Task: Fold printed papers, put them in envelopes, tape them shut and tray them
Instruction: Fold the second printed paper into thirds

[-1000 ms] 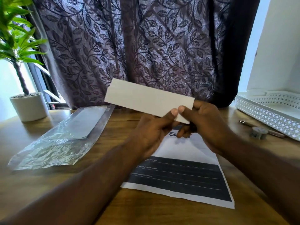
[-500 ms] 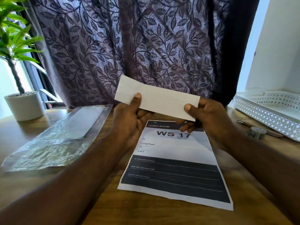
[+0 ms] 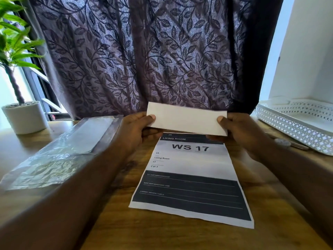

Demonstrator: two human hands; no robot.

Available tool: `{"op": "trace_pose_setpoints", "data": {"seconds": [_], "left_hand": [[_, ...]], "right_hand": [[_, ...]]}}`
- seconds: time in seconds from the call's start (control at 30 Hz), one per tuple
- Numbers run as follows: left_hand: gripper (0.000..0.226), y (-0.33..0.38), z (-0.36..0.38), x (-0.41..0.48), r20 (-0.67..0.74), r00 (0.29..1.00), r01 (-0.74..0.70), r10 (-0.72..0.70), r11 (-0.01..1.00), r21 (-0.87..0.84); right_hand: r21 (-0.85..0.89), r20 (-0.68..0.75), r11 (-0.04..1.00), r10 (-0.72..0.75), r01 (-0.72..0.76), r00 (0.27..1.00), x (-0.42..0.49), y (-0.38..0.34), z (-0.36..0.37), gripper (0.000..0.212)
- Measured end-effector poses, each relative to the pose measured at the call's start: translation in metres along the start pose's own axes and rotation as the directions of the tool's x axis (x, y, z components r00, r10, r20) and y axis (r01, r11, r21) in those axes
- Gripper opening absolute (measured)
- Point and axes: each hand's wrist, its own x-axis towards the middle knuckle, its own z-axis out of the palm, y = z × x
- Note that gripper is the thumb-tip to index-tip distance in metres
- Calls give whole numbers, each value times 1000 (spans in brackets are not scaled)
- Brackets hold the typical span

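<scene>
As left hand (image 3: 137,131) pinches envelope (image 3: 187,120), right hand (image 3: 242,131) does.

Single head view: wide-angle, looking forward-down over near table (image 3: 180,237), facing curtain (image 3: 144,51).

So besides the job itself, you've got a wooden table (image 3: 180,237) with a dark purple curtain (image 3: 144,60) hanging right behind its far edge, leafy vine pattern all over. In the far left corner of the table sits a white round pot (image 3: 25,117) holding a green plant (image 3: 16,42) on a thin twisted stem. Behind that there's a dark window frame (image 3: 41,82), bright outside. A plain white wall (image 3: 306,51) stands past the right edge. A thin pen-looking thing (image 3: 300,146) lies near the right edge, too blurry to call.
</scene>
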Motion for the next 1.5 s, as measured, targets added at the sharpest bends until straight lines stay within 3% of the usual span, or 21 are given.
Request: {"op": "trace_pose_setpoints", "data": {"seconds": [0.13,0.27,0.43,0.67,0.8,0.9,1.0,1.1,1.27,1.5], "left_hand": [[22,-15,-13,4,121,993,-52,12,942,331],[21,-23,-21,8,174,984,-79,-25,820,566],[25,-27,-26,15,171,985,-97,-25,739,666],[22,-25,-26,17,159,984,-163,76,735,658],[20,-21,-20,15,82,996,-78,45,887,455],[21,-14,-16,16,34,997,-76,68,900,430],[37,-13,-14,15,70,997,5,-41,895,447],[25,-16,-11,12,162,987,-112,-3,713,692],[31,-17,-13,12,229,973,-206,-34,331,921],[36,-19,-13,15,280,954,-260,-106,168,951]], "right_hand": [[-385,39,923,15,1,999,5,16,-2,34],[-430,87,903,29,12,996,5,18,-2,39],[-517,66,856,55,-13,996,15,25,10,38],[-519,42,854,-17,36,999,20,27,17,38],[-375,-9,925,-69,61,998,19,20,7,29],[-206,9,978,24,-22,1000,16,7,-6,22],[-328,31,940,107,-91,994,15,9,-19,32],[-489,35,861,179,-140,983,15,15,-22,37],[-692,38,717,150,-82,988,17,23,-18,42],[-798,8,601,62,-31,998,19,27,-11,31]]}}
